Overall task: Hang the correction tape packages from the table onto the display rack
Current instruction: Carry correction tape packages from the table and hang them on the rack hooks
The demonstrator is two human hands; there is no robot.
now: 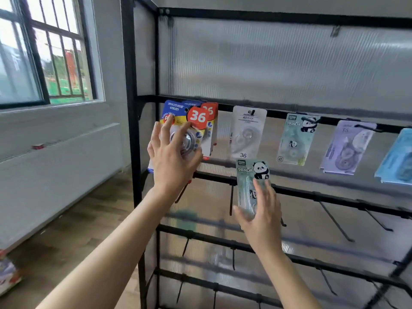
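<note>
My left hand (pixel 172 152) grips a blue, yellow and red "36" correction tape package (pixel 189 121) at the leftmost hook of the black display rack (pixel 133 130), in front of more of the same hanging there. My right hand (pixel 260 210) holds a pale green panda package (pixel 250 175) upright, below the white package (pixel 247 132) on the second hook. Further right hang another green panda package (pixel 294 139), a lilac package (pixel 347 148) and a blue one (pixel 396 159) at the frame's edge.
Lower rack bars carry several bare black hooks (pixel 334 221). A corrugated translucent panel (pixel 267 63) backs the rack. A window (pixel 44 52) and white wall sit to the left above a wooden floor (pixel 66 230). Some packages (pixel 6 273) lie at the bottom left edge.
</note>
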